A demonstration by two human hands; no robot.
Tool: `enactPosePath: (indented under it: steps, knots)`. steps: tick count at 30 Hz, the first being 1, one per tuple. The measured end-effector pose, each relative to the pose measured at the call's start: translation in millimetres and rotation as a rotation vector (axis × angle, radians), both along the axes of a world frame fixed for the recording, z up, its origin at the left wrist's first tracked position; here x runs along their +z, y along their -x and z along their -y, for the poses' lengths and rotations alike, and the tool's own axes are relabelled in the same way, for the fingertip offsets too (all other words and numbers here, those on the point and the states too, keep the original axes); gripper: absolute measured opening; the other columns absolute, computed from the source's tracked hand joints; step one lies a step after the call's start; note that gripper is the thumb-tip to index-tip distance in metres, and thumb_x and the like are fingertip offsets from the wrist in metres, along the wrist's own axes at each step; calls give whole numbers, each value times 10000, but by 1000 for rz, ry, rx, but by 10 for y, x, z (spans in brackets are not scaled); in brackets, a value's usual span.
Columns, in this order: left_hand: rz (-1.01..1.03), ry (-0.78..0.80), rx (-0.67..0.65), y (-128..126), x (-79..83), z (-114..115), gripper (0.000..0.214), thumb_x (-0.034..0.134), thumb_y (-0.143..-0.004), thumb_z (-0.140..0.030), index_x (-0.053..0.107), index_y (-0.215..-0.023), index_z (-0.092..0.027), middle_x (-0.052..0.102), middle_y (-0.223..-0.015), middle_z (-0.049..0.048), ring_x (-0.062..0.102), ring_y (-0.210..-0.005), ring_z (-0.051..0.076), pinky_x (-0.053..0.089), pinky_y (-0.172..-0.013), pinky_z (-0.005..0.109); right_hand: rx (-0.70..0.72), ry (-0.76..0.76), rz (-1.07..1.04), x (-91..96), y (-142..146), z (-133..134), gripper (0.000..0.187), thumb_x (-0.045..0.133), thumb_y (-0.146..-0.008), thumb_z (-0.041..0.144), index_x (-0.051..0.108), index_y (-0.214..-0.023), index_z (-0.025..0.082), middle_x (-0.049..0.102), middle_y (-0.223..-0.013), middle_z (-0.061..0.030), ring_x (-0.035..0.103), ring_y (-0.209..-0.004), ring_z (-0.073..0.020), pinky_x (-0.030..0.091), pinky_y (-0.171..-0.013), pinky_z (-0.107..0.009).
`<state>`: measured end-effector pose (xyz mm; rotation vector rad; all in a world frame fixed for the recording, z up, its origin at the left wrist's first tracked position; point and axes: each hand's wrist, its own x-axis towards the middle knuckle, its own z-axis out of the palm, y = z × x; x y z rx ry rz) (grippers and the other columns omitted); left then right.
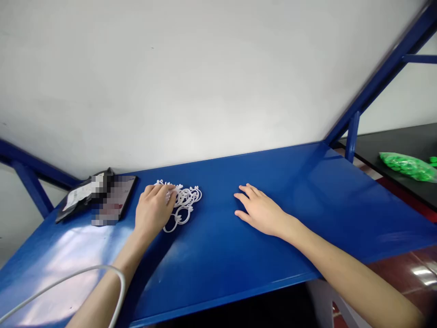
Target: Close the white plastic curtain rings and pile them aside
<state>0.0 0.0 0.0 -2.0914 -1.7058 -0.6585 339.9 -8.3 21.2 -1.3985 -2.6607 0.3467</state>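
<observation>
Pale wall [218, 91] rises behind a glossy blue table [211, 259], over which a person's two bare hands reach forward. Under the fingers of the left hand [153, 209], and just to their right, is a loose heap of thin white rings [186, 197] with small tabs; two looser ones lie nearer the person, just past the thumb. The left fingers bend over the heap's left side; whether they pinch any ring cannot be told. The right hand [264, 213] holds nothing, its fingers spread and pointing towards the rings, well apart from them. By their look, the rings should be plastic: very light, springy when squeezed, smooth enough to slide on the table, hardly fragile except perhaps at the tabs, and likely to hook together. A gentle pinch of thumb and finger on a loose ring's plain band, away from its tabs, would probably hold best. Left of the left fingers, apart from them, sit a black package [77, 197] and a dark flat item [127, 191], partly blurred out.
</observation>
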Motion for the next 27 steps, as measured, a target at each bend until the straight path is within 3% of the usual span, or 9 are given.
enactPosePath:
  steps: [4,8,11,16,19,23,27]
  knots:
    - [36,-158,-51,-71,82,23,154,617,-978,-273,736,-979,-175,781,-967,99,639,-931,291,500,-839,406,0,-6,-40,-43,-14,-12,548,562,-1017,429,564,-1465,113,452,-1581,-242,354,-1502,-454,404,-1171,-643]
    - [96,-275,-289,-192,202,114,72,697,-941,-187,737,-998,-205,787,-1003,76,653,-929,253,507,-867,397,22,-33,-131,-51,25,1,500,609,-998,368,575,-1437,129,539,-1502,-224,447,-1451,-432,436,-1153,-627]
    - [88,-203,-533,-336,239,248,198,685,-926,-86,736,-1057,-225,790,-1039,50,651,-995,234,512,-916,377,80,-29,-335,-2,97,57,483,606,-1004,334,529,-1456,184,592,-1437,-168,548,-1363,-349,481,-1129,-571]
    - [37,-1,-805,-576,226,460,265,559,-993,-59,706,-1175,-185,780,-1149,56,605,-1103,242,501,-935,374,147,190,-707,91,182,175,461,612,-991,278,505,-1437,236,621,-1386,-102,681,-1144,-208,573,-1015,-406]
    - [39,40,-866,-638,225,510,264,530,-1008,-62,705,-1172,-173,780,-1150,55,601,-1099,240,501,-911,360,160,268,-837,97,190,189,342,593,-995,238,590,-1337,242,690,-1275,-71,718,-985,-166,594,-915,-350]
    - [67,56,-883,-636,217,509,293,523,-998,-32,699,-1179,-182,779,-1157,49,611,-1104,231,513,-916,348,144,286,-882,77,182,159,186,583,-1004,246,696,-1148,212,727,-960,-30,690,-793,-146,576,-775,-303]
    - [85,45,-855,-637,208,495,274,577,-966,-21,693,-1147,-190,775,-1172,41,616,-1145,233,530,-941,356,138,292,-894,65,175,143,182,606,-990,245,699,-1141,202,712,-907,-22,666,-748,-137,560,-734,-283]
